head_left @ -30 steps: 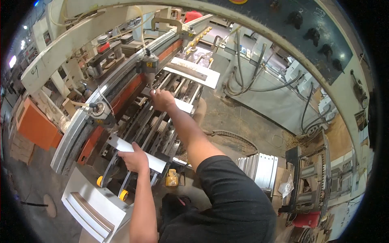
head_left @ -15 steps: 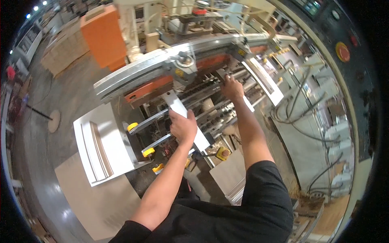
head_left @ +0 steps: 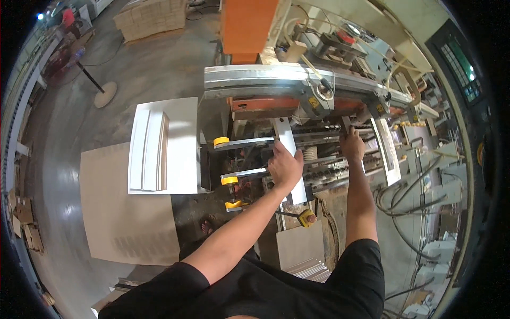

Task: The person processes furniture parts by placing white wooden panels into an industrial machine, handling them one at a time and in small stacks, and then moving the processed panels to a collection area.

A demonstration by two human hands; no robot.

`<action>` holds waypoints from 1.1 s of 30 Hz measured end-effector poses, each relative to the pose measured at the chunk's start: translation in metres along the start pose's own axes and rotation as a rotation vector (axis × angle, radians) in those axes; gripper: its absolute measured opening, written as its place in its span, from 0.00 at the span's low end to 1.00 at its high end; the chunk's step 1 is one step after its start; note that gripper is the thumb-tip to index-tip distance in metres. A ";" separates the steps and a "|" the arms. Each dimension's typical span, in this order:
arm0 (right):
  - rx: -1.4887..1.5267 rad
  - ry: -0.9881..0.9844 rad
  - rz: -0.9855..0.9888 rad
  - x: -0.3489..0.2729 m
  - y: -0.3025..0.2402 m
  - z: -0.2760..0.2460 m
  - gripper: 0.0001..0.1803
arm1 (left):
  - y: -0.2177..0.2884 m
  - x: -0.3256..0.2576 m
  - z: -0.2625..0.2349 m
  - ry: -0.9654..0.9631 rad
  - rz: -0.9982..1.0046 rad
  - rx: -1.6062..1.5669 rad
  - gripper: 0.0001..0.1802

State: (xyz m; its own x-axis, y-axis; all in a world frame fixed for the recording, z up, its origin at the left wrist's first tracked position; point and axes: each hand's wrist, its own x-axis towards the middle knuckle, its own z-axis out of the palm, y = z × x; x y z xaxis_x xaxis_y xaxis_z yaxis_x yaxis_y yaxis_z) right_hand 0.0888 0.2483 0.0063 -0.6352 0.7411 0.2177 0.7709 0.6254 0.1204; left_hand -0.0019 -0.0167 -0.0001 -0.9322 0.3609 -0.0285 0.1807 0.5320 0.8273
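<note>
My left hand (head_left: pixel 286 167) is closed across a narrow white panel strip (head_left: pixel 292 142), its fingers at the left edge and thumb at the right. The strip lies across the metal rails of a machine (head_left: pixel 255 141). Farther right, my right hand (head_left: pixel 353 145) reaches to the machine's back side, fingers curled down beside a dark flat piece (head_left: pixel 346 123); what they hold is hidden beneath them. Another white strip (head_left: pixel 386 151) with a long slot lies to the right of that hand.
Several white strips (head_left: pixel 151 151) are stacked on a white board (head_left: pixel 183 159) at left, beside a brown sheet (head_left: pixel 114 212). Yellow-capped rail ends (head_left: pixel 221 142) stick out toward that stack. A metal beam (head_left: pixel 255 80) crosses behind my hands. Cables (head_left: pixel 404 196) hang at right.
My view has turned left, so the machine and stack appear shifted right and more level. Both hands keep their places on the machine; the left still grips the white strip.
</note>
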 end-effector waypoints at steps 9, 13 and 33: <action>0.000 0.015 -0.010 -0.003 -0.002 -0.001 0.28 | -0.005 0.000 0.007 0.088 0.022 -0.040 0.36; -0.008 -0.003 -0.011 0.004 -0.002 0.000 0.29 | -0.005 0.000 0.008 0.080 0.032 -0.035 0.38; 0.011 0.063 -0.049 0.004 0.007 0.006 0.30 | 0.000 -0.003 -0.004 0.058 0.023 -0.081 0.41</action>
State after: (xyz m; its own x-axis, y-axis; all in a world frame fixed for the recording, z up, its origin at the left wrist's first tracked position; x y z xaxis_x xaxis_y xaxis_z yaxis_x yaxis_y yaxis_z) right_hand 0.0912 0.2574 0.0025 -0.6674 0.6930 0.2727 0.7384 0.6632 0.1220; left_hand -0.0001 -0.0208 0.0023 -0.9450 0.3264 0.0214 0.1784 0.4593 0.8702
